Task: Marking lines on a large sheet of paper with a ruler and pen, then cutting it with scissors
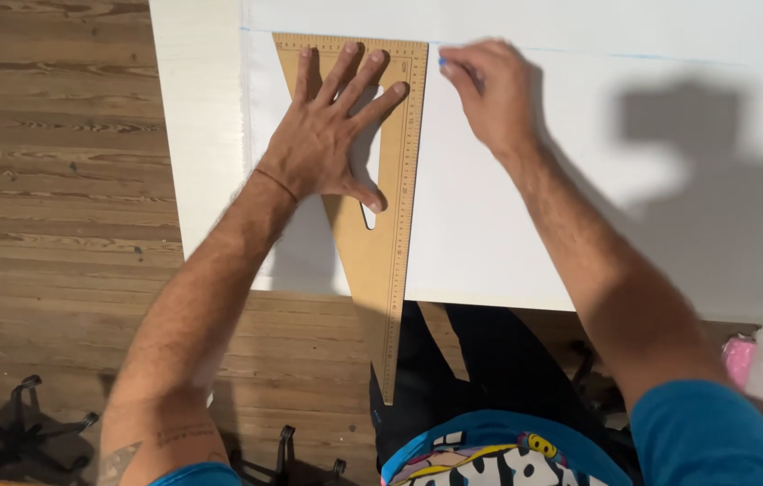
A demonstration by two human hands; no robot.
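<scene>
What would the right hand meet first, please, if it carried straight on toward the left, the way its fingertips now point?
Most likely the right hand would meet the ruled long edge of the tan set square, which the left hand presses flat on the white sheet; the gap already looks slight.

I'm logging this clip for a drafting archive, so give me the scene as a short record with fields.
surface: white sheet on a white table, wooden floor beside it
left hand: spread flat, pressing on the set square
set square: tan wooden triangle with ruler markings, its point overhanging the table's near edge
right hand: pinching a blue marking tool at the set square's upper right corner
line: thin blue line running across the sheet
</scene>
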